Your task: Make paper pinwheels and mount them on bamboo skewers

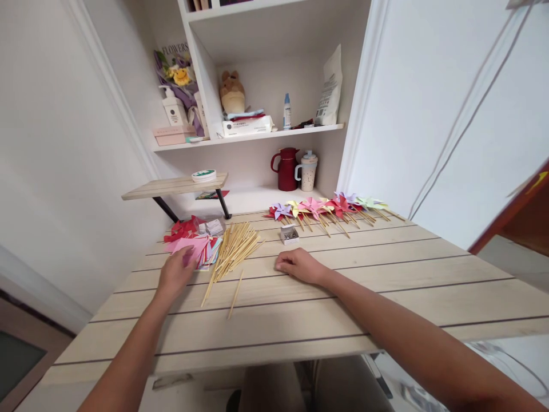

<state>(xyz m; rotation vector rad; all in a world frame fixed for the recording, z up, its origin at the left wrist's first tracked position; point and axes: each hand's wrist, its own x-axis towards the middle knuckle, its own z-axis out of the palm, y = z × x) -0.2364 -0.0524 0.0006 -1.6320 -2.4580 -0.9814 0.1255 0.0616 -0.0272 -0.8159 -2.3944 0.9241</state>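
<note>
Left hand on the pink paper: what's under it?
The left hand rests on a pink paper sheet topping a stack of coloured paper squares; blue and red edges show beneath. The lower sheets' count is hidden, as is the wooden slat table under them.

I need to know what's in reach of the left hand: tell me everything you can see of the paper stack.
The paper stack is a loose, fanned pile of coloured squares, pink on top, red and blue edges showing beneath. It lies flat on the table, left of the sticks, whose near side it meets. The left hand rests on its front edge.
</note>
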